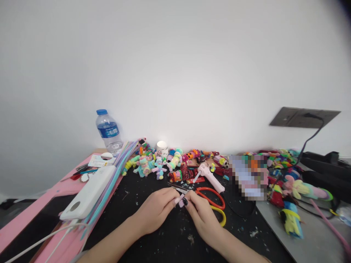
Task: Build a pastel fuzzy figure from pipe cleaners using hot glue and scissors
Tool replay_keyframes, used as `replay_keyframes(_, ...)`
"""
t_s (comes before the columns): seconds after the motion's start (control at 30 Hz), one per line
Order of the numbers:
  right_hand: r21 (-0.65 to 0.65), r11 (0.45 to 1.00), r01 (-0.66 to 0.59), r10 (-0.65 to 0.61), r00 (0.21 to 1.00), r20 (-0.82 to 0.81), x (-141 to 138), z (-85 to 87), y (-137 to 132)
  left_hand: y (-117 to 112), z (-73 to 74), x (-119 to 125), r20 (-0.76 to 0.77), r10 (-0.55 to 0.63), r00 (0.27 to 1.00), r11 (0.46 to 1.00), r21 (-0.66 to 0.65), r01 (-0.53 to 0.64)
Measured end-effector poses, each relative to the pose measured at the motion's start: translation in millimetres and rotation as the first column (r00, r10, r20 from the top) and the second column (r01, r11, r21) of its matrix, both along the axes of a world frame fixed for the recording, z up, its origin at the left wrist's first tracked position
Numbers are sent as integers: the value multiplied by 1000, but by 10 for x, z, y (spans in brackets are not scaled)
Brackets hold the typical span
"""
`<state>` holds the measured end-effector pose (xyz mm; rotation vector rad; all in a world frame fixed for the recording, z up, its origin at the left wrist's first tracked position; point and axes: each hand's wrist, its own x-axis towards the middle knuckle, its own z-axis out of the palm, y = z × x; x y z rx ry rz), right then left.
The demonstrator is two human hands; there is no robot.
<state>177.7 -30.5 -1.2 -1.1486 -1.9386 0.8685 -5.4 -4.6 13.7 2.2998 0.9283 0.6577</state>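
Observation:
A short, pale pink piece of pipe cleaner (179,200) is pinched between the fingertips of my two hands, low over the black table surface. My left hand (152,210) grips it from the left, fingers curled. From the other side my right hand (203,215), with dark nails, closes on it with thumb and forefinger. Just behind and to the right of my right hand lies a pair of scissors (210,189) with orange and yellow handles, partly covered by that hand. A pink glue gun (212,179) rests beyond the scissors.
Colourful fuzzy dolls (159,168) line the wall, beside a paper cup (162,148). To the left are a water bottle (109,130), a bundle of pastel pipe cleaners (105,193) and a white power bank (89,193) with a cable. More dolls (292,219) and cords lie on the right.

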Motion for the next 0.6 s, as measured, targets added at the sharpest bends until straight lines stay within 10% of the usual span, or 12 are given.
replay_keyframes(0.6,-127,991,-39,15,982,-188,-27,-7,-70,-44,-18,26,-59,-101,993,995,-28,99)
